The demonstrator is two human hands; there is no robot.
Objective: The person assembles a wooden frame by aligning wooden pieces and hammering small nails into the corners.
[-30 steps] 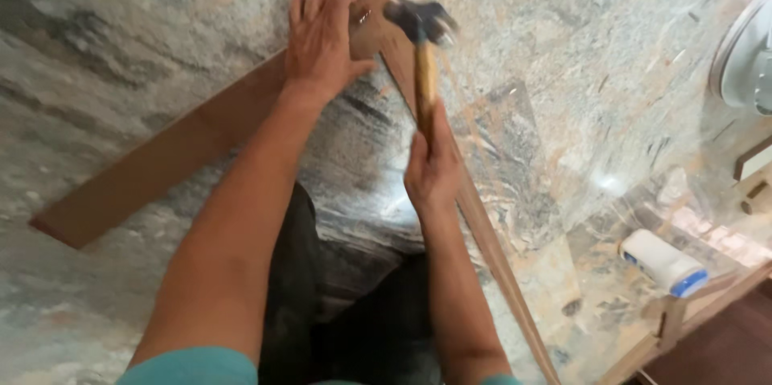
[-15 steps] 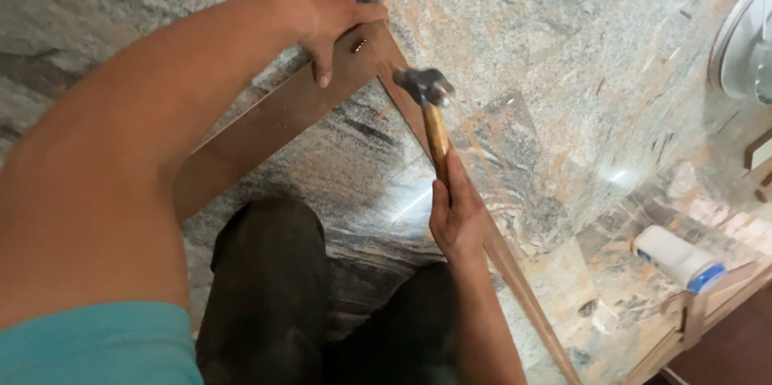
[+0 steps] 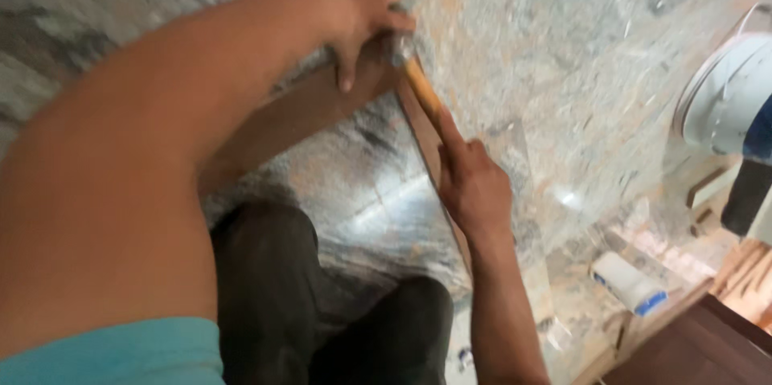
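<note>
Two hands work at the corner joint of a brown wooden frame (image 3: 322, 108) lying on the marbled stone floor (image 3: 563, 71). Nearer, the right hand (image 3: 474, 184) is closed around a wooden-handled hammer (image 3: 414, 71), its head at the joint. Beyond, the left hand (image 3: 366, 3) presses flat, fingers spread, on that corner.

On the marble floor (image 3: 579, 39): two hands, left hand (image 3: 366, 3) and right hand (image 3: 474, 184); one hammer (image 3: 418, 79); two wooden strips, one (image 3: 281, 116) and another (image 3: 430, 152), meeting at a corner; one white bottle with blue cap (image 3: 629, 282); one white fan (image 3: 728, 96).
</note>
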